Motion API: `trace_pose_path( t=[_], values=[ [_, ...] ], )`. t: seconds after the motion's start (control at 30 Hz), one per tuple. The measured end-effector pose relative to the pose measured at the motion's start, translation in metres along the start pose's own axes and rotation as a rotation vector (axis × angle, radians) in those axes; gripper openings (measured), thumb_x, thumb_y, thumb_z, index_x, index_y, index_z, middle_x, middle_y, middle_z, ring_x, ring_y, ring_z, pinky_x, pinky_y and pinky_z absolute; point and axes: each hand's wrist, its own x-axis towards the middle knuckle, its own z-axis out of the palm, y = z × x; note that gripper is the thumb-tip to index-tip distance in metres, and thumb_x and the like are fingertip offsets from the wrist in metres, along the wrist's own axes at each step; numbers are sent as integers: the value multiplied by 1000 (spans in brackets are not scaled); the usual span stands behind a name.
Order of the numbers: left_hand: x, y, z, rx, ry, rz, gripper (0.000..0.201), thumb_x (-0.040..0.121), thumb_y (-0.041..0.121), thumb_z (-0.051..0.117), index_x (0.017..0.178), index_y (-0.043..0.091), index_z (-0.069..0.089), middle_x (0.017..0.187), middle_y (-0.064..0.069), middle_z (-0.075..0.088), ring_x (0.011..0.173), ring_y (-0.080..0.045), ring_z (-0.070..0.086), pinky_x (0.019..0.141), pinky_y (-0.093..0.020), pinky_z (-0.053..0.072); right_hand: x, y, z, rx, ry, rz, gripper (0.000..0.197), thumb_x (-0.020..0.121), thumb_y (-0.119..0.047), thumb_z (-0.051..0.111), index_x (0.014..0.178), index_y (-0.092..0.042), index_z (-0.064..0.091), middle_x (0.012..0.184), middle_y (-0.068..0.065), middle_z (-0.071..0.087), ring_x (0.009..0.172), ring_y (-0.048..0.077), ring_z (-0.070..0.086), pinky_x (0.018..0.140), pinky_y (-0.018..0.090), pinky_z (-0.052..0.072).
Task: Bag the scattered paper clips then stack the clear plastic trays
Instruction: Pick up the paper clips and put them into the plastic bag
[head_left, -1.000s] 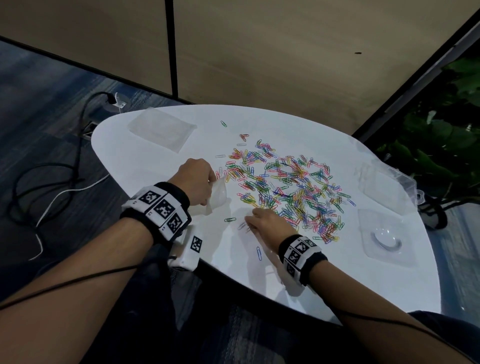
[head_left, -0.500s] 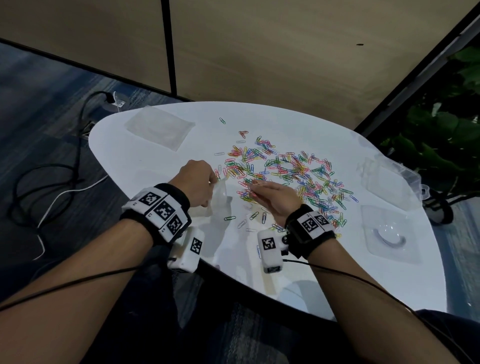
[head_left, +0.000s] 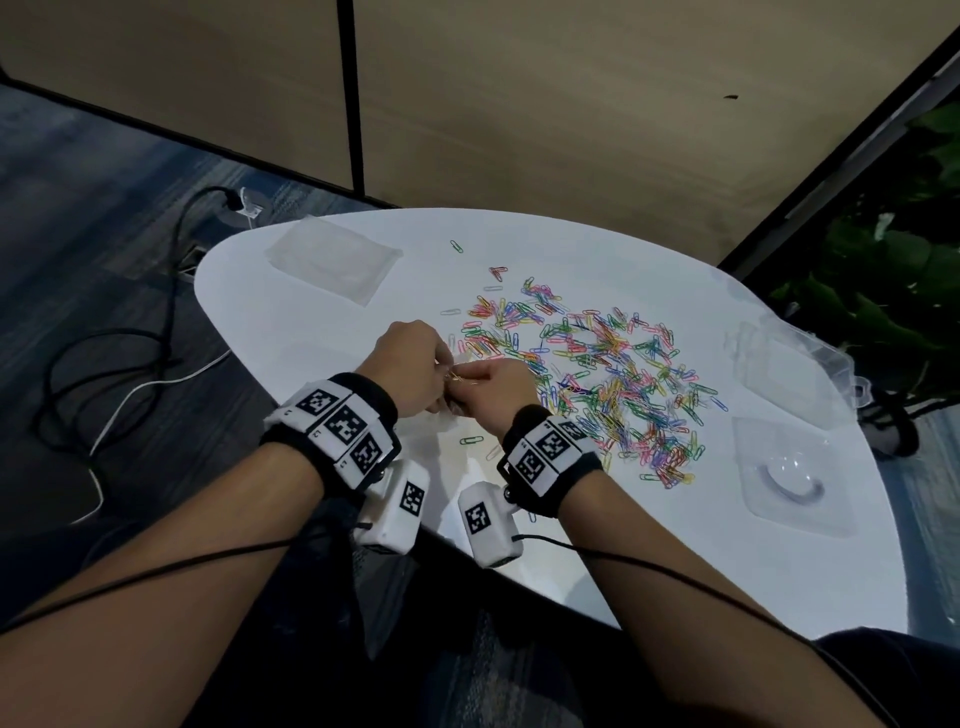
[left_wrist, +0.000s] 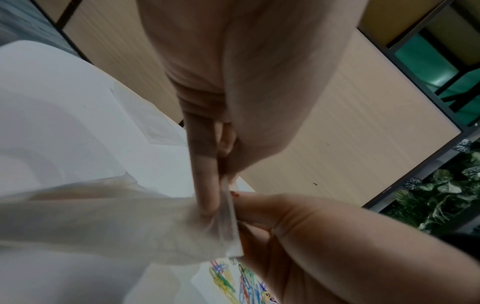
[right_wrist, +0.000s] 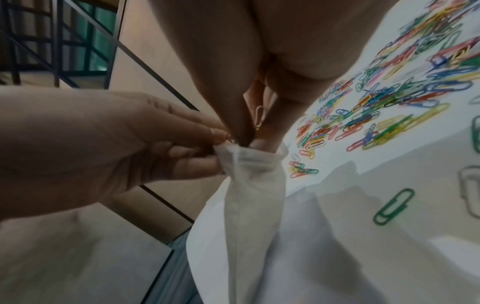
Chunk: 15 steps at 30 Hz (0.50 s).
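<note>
Colourful paper clips (head_left: 597, 374) lie scattered over the middle of the white table (head_left: 597, 545). My left hand (head_left: 440, 373) pinches the mouth of a small clear bag (left_wrist: 103, 216) and holds it just above the table near the front edge. My right hand (head_left: 467, 383) meets it at the bag's mouth (right_wrist: 255, 151), its fingertips pushed in, pinching a few paper clips (right_wrist: 258, 117). Two clear plastic trays (head_left: 784, 374) (head_left: 795, 478) lie apart at the table's right side.
A flat pile of clear bags (head_left: 332, 262) lies at the far left of the table. Loose clips, one green (right_wrist: 393, 205), lie near the hands. Cables (head_left: 130, 364) run over the floor at left. Plants (head_left: 883, 291) stand at right.
My right hand left the clip pile and came left to the bag's mouth with clips pinched in it. My left hand kept its hold on the bag.
</note>
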Motion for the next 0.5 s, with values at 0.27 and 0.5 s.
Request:
trace_pose_path(
  t=[0.27,0.5],
  values=[
    [-1,0,-1,-21,0,28,21,95,4,58,105,6,76,86,-15,78,75,-25,77,86,-34,61,-11,-21,-6,-500,-28,-174,18,85,-11,64,95,-11,79,84,8,72,70,17,55,65,20,39],
    [-1,1,-1,45,-18,12,27,91,-2,55,83,7,79,70,-13,76,65,-21,75,82,-34,62,-14,-22,-11,-609,-215,-294,35,83,4,47,101,-12,73,104,10,73,94,27,66,81,30,54]
  ],
)
